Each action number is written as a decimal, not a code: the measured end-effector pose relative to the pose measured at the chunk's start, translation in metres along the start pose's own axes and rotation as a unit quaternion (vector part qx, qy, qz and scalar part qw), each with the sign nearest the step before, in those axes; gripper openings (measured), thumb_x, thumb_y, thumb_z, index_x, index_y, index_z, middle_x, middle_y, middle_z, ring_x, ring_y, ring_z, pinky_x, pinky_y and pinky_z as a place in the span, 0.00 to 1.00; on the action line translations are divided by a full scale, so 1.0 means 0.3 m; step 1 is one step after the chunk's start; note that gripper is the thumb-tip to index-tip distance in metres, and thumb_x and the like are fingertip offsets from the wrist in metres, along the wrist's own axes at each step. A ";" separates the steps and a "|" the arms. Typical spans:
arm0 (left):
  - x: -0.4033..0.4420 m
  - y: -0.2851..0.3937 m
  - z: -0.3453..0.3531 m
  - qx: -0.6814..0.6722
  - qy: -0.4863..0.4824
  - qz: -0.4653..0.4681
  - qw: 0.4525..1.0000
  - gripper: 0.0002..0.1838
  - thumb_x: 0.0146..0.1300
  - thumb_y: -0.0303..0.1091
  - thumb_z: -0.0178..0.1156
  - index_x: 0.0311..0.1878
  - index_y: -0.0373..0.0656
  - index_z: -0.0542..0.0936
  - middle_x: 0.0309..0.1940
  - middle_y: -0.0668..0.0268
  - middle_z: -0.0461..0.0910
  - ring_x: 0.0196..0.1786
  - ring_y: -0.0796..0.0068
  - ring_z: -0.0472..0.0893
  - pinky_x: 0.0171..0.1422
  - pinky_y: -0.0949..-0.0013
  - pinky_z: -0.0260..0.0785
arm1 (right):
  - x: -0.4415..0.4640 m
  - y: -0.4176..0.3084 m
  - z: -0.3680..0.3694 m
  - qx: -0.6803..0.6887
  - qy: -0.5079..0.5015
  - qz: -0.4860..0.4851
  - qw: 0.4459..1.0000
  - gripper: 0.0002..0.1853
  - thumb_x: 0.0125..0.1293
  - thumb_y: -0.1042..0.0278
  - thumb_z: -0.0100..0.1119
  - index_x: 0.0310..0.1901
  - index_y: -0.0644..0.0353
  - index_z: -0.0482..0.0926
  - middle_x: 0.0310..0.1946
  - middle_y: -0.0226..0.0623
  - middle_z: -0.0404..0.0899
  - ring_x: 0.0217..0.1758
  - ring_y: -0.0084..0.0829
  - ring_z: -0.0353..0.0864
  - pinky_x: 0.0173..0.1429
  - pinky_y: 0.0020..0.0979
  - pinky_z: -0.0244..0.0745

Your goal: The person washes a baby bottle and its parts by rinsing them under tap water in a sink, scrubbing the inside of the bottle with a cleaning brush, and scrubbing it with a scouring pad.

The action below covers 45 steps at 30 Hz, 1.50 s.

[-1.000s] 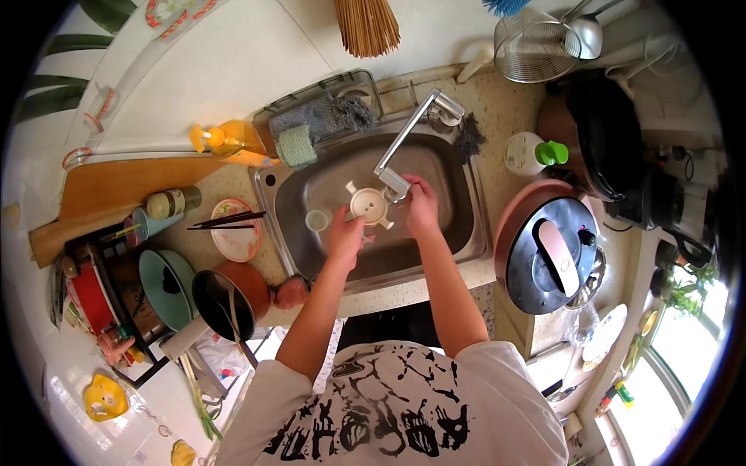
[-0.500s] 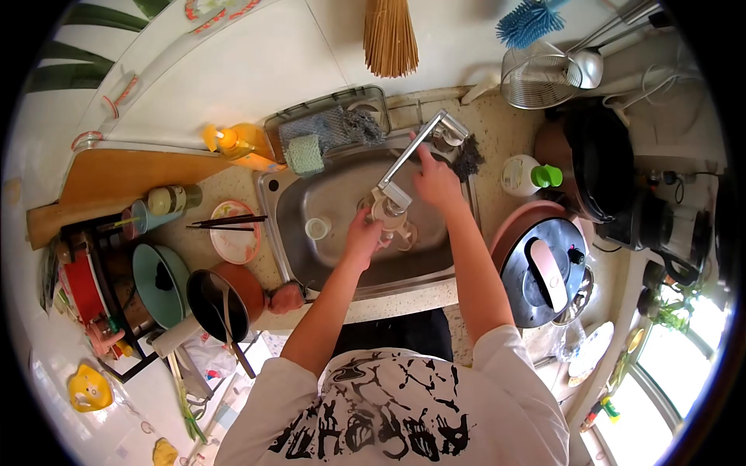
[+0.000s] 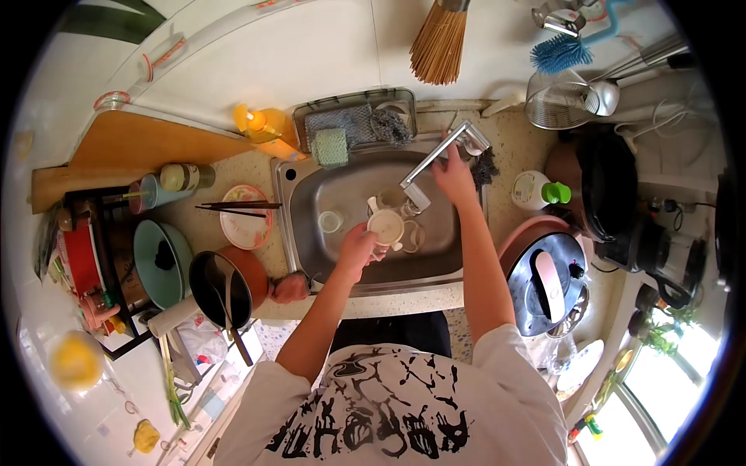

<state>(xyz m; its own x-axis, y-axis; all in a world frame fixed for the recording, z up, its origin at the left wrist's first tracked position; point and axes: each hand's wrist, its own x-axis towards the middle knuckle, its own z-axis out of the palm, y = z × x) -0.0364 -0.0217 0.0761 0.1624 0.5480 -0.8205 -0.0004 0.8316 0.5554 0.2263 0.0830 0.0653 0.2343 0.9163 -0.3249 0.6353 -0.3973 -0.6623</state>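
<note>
My left hand point(image 3: 359, 250) is closed on the edge of a round, cream-coloured lid with small tabs point(image 3: 385, 226), held over the sink point(image 3: 353, 272). The lid lies below the end of the tap's spout. My right hand point(image 3: 455, 182) is at the chrome tap point(image 3: 435, 159), with a finger stretched up beside the spout near its base. The fingertips are partly hidden by the tap. A small glass jar point(image 3: 330, 221) stands on the sink's left side. Beyond the lid is a clear round piece point(image 3: 413, 238), partly covered.
A dark rack point(image 3: 353, 101) holding a green sponge point(image 3: 330, 147) sits behind the sink. Chopsticks lie across a plate point(image 3: 247, 233) on the left, near a pot point(image 3: 221, 287). To the right are a white bottle point(image 3: 530, 190) and a rice cooker's lid point(image 3: 546, 272).
My left hand has drawn the lid out from under the spout, its round face now in plain sight. My right hand stays by the tap. The view has shifted slightly.
</note>
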 end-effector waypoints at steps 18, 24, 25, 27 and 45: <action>-0.024 -0.013 -0.043 -0.375 -0.341 -0.193 0.841 0.21 0.73 0.39 0.53 0.63 0.37 0.76 0.24 0.64 0.80 0.10 0.87 0.64 0.33 0.73 0.78 | -0.621 0.056 0.098 0.367 0.031 0.051 0.928 0.14 0.70 0.73 0.60 0.55 0.61 0.84 0.20 0.16 0.65 0.21 0.09 0.58 0.24 0.18 0.53; -0.031 -0.061 -0.033 -0.422 -0.377 -0.171 0.807 0.16 0.75 0.43 0.52 0.52 0.41 0.79 0.22 0.65 0.78 0.12 0.86 0.68 0.31 0.76 0.78 | -0.632 -0.186 0.040 0.350 -0.074 -0.065 0.932 0.20 0.69 0.76 0.60 0.62 0.65 0.77 0.39 0.35 0.82 0.35 0.17 0.80 0.40 0.23 0.76; -0.024 -0.068 -0.033 -0.425 -0.388 -0.170 0.800 0.15 0.75 0.43 0.52 0.51 0.42 0.79 0.21 0.65 0.78 0.13 0.85 0.69 0.32 0.75 0.78 | -0.631 -0.203 0.038 0.373 -0.096 -0.057 0.921 0.21 0.69 0.77 0.59 0.64 0.64 0.76 0.39 0.36 0.82 0.36 0.18 0.81 0.41 0.24 0.77; -0.017 -0.074 -0.043 -0.396 -0.366 -0.171 0.824 0.15 0.76 0.43 0.52 0.51 0.43 0.80 0.20 0.66 0.78 0.18 0.83 0.74 0.37 0.69 0.80 | -0.631 -0.229 0.027 0.377 -0.093 -0.048 0.920 0.24 0.69 0.78 0.58 0.67 0.62 0.71 0.39 0.36 0.82 0.38 0.19 0.81 0.41 0.24 0.77; -0.175 0.072 -0.045 -0.060 -0.026 0.073 0.995 0.19 0.70 0.29 0.50 0.63 0.40 0.68 0.48 0.53 0.85 0.21 0.80 0.75 0.31 0.73 0.80 | -0.691 -0.149 -0.015 0.450 -0.124 -0.036 0.884 0.33 0.55 0.91 0.47 0.64 0.56 0.63 0.48 0.32 0.72 0.41 0.24 0.78 0.49 0.27 0.75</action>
<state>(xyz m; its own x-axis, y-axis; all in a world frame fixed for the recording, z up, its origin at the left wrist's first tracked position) -0.0582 -0.0311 0.1293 0.2030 0.6614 -0.7221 -0.1460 0.7496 0.6456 0.1526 -0.0892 0.1652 -0.0212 0.9457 -0.3244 -0.2264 -0.3206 -0.9198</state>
